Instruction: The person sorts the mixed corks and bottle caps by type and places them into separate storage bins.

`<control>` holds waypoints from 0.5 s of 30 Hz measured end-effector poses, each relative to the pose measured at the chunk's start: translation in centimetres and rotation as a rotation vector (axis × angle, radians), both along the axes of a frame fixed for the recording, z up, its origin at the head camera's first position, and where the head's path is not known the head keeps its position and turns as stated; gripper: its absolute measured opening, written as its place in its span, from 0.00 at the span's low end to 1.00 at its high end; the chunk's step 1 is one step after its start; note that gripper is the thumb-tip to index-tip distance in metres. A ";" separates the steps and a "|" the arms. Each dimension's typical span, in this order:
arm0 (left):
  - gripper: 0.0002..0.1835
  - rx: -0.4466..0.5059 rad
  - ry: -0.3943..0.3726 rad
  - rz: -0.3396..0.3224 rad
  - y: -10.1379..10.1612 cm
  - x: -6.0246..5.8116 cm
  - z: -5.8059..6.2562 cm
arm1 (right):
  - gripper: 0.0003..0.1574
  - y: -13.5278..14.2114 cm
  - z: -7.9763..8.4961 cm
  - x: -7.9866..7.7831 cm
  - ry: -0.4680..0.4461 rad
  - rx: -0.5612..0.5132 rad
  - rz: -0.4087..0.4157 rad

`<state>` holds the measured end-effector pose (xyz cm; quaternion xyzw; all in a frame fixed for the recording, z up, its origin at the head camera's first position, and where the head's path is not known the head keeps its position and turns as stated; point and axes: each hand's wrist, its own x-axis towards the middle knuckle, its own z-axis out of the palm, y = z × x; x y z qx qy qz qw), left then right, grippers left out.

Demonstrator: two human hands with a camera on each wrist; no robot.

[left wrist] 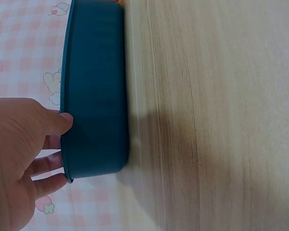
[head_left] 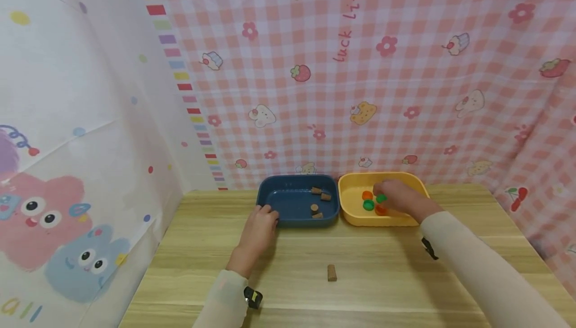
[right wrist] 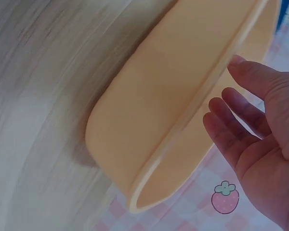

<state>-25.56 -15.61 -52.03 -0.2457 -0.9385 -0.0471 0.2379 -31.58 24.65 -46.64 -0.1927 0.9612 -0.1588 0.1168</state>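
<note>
My left hand (head_left: 256, 233) grips the near left rim of a dark blue tray (head_left: 288, 215); in the left wrist view the thumb lies outside the rim and the fingers pass behind it. Several cork stoppers (head_left: 325, 197) lie in the tray's right half. My right hand (head_left: 398, 197) hangs over a yellow tray (head_left: 355, 216), its fingers loosely bent inside the rim. I see nothing between them in the right wrist view, though part of the hand is hidden. Below it are small orange (head_left: 367, 195) and green round pieces (head_left: 368, 205), like bottle caps.
One more cork stopper (head_left: 331, 273) lies on the wooden table (head_left: 288, 253) in front of the trays. Both trays stand side by side at the table's back edge, against a pink checked cloth (head_left: 279, 138). A white printed cloth (head_left: 112, 158) hangs at the left.
</note>
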 end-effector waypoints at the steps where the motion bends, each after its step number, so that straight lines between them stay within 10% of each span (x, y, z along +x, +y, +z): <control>1: 0.04 -0.001 -0.001 0.003 0.0 0.0 -0.1 | 0.18 -0.1 0.1 0.1 0.001 -0.013 0.000; 15: 0.04 0.005 -0.015 0.004 0.0 0.0 0.0 | 0.18 -0.9 1.7 3.0 0.154 -0.098 0.016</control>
